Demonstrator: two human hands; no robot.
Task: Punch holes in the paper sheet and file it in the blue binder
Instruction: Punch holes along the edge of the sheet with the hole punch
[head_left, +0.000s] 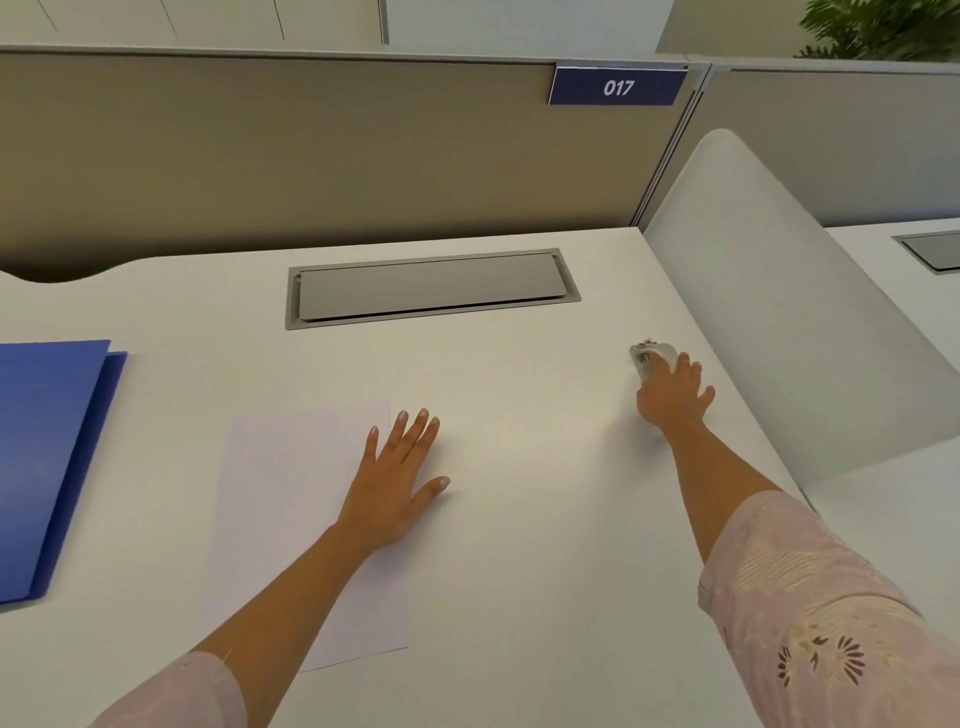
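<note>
A white paper sheet (291, 499) lies flat on the white desk (519, 441), left of centre. My left hand (397, 478) rests flat on the sheet's right edge, fingers straight and spread. The blue binder (47, 457) lies closed at the desk's left edge. A small silver and white hole punch (649, 356) sits at the right side of the desk. My right hand (672, 395) reaches out over it, fingers on its near part; the punch's near half is hidden under the fingers.
A grey cable-tray lid (431, 288) is set into the desk behind the paper. A beige partition (311, 156) with a blue "017" label (618, 87) stands at the back. A curved white divider (789, 312) borders the desk on the right.
</note>
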